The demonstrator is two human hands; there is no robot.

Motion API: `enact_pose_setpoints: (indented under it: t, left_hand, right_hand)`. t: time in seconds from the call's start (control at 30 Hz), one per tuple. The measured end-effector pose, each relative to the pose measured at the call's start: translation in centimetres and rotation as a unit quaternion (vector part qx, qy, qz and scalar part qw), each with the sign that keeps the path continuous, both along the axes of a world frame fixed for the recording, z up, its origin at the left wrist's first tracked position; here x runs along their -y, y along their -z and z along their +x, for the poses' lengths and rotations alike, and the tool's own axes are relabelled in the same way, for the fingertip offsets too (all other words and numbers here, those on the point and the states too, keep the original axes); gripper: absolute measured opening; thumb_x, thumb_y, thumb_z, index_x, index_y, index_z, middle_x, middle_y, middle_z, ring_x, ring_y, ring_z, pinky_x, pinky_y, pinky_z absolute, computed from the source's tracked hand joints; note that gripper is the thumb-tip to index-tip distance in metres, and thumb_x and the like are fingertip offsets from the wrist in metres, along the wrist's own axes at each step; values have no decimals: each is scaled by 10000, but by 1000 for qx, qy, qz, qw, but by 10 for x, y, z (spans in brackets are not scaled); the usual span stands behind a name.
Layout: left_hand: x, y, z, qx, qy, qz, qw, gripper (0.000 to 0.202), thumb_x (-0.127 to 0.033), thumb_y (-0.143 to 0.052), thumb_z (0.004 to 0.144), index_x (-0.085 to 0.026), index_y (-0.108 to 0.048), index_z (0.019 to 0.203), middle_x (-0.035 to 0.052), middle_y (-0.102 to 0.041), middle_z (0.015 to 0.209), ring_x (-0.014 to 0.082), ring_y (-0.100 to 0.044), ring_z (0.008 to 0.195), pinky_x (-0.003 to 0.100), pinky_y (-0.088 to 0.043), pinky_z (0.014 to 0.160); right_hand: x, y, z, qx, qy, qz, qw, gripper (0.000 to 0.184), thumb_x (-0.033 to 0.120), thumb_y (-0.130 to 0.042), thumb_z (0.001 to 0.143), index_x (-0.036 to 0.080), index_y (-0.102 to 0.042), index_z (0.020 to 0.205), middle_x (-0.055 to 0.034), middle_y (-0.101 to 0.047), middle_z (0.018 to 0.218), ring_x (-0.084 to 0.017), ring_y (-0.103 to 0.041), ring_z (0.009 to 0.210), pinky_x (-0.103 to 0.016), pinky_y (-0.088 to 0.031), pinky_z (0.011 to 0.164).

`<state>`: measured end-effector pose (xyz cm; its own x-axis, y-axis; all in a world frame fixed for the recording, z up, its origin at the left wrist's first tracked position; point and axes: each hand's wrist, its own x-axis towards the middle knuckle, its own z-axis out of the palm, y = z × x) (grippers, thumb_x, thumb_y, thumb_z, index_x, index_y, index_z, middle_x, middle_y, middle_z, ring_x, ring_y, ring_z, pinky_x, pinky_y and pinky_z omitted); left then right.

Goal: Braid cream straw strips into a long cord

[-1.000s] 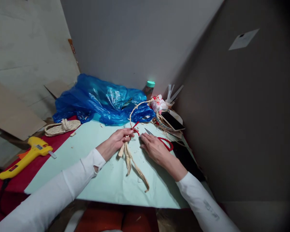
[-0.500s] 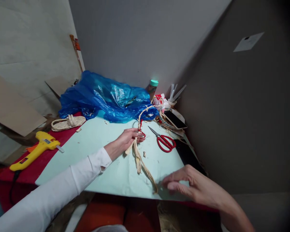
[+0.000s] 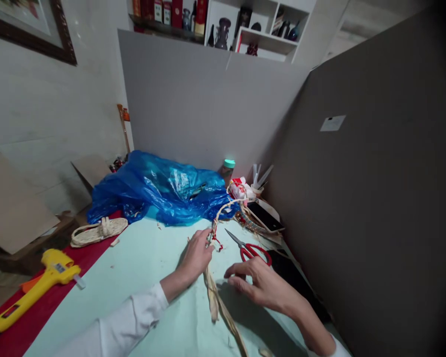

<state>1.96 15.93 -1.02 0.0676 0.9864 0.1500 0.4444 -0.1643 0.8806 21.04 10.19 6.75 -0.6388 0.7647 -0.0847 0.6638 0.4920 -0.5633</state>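
My left hand (image 3: 195,255) is closed around a cord of twisted dried plant strips (image 3: 220,213) over the middle of the pale paper. Its thin end arcs up toward the back right, and loose flat strips (image 3: 212,297) trail below the hand toward me. A red thread (image 3: 218,240) hangs beside the fingertips, where a small shiny metal piece also shows. To the right, my right hand (image 3: 262,282) hovers with its fingers curved and parted, holding nothing. Just behind it lie red-handled scissors (image 3: 247,249), blades pointing to the back left.
A yellow glue gun (image 3: 40,292) and a woven straw sandal (image 3: 99,231) lie at left on red cloth. A crumpled blue plastic bag (image 3: 159,186) fills the back. A phone (image 3: 264,216) and a green-lidded jar (image 3: 228,169) stand near the grey panels.
The view has tilted up, bringing shelves and a picture frame into sight. My right hand has moved left, closer to the strips and scissors. My left hand has turned knuckles up, still gripping the cord.
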Motion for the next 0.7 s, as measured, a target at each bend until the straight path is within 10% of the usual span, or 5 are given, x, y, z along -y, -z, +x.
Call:
enact_pose_setpoints:
  t: [0.17,0.4,0.57,0.7]
  left_hand:
    - [2,2,-3,-254,38,99,961,575,-74,-433,780,-194,-497,1338,86,-385,1484,259,-324,1352,431,-291,1117]
    - [1,13,-2,-364,115,74,921,607,-55,-341,805,-104,-441,1402,129,-389,1490,274,-154,1445,478,-123,1172]
    - [2,4,-4,-386,112,50,914,569,-109,-371,819,-88,-468,1379,182,-353,1499,309,-176,1437,529,-116,1154]
    - [-7,-30,-14,-369,104,36,923,442,-225,-430,850,-167,-589,1258,164,-548,1341,309,-459,1277,461,-335,1062]
  right_hand:
    - [-52,-19,-5,-63,19,73,995,317,340,-459,936,143,-706,961,-44,-716,742,-141,-629,660,-223,-416,667]
    - [-148,-42,-30,-113,95,233,961,248,217,-475,903,137,-696,984,-67,-736,862,-164,-672,769,-234,-464,715]
    - [-205,-29,-62,128,84,284,946,332,70,-449,861,154,-647,1114,-109,-671,1142,-178,-611,1057,-235,-417,898]
    - [-231,-15,-81,194,138,280,930,341,44,-412,853,25,-581,1149,-236,-646,1077,-263,-614,1028,-320,-437,862]
